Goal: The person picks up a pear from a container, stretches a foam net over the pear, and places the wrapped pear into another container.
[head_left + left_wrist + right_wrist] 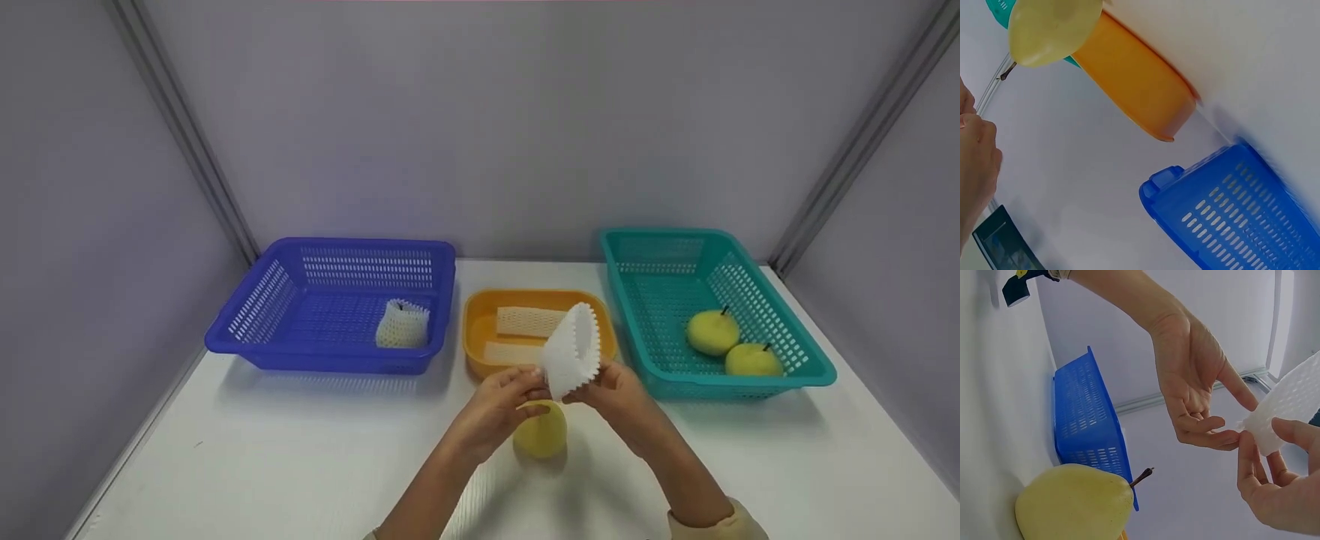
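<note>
A white foam net sleeve [571,352], spread at one end with a scalloped rim, is held up in front of me between both hands. My left hand [495,411] pinches its narrow lower end between thumb and fingers. On the other side my right hand [621,401] grips the sleeve, its thumb lying against the foam in the right wrist view. Beneath the hands a yellow pear [541,433] stands on the white table; its stem points up, and the left fingers overlap its top in the head view. No fruit shows inside the sleeve [1294,402].
Behind the hands, an orange basin [474,330] contains flat foam net sleeves [529,321]. A blue basket [330,360] at left has a net-wrapped pear [403,330] inside. At right, a teal basket [626,307] holds two bare pears [712,332]. Grey panels [450,135] enclose the table.
</note>
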### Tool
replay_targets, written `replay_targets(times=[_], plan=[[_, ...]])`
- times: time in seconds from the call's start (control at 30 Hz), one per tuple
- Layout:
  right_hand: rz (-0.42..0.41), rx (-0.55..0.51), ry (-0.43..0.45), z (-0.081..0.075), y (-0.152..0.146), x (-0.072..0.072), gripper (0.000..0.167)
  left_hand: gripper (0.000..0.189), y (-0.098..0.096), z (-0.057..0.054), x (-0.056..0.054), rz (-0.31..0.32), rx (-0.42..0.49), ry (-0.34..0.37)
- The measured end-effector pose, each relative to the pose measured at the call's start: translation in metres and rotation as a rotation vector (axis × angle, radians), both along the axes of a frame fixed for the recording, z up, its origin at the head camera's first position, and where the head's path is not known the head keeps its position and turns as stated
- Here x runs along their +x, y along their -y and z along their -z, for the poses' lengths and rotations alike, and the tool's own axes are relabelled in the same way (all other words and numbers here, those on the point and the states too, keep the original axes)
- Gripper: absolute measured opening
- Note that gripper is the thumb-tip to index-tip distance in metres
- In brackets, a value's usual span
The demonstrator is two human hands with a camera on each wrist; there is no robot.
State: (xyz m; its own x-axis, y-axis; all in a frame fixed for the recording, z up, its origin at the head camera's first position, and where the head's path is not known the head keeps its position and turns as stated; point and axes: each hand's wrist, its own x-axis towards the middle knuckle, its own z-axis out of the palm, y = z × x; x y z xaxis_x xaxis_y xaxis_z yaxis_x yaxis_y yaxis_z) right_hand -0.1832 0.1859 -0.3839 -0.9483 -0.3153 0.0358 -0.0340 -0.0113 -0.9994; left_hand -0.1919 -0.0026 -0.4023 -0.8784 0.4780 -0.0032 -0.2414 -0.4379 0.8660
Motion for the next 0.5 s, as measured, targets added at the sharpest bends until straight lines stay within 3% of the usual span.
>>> replay_targets(times=[0.37, 0.5], plan=[[0.010, 0.007, 0.006, 0.0052, 0.0005, -0.0009, 0.058, 0.016, -0.0010, 0.0021, -0.0001, 0.064, 0.074, 0.096], [0.007, -0.008, 0.012, 0.0073, -0.0004, -0.0010, 0.055, 0.022, -0.0018, 0.0038, 0.0000, 0.124, 0.070, 0.133]])
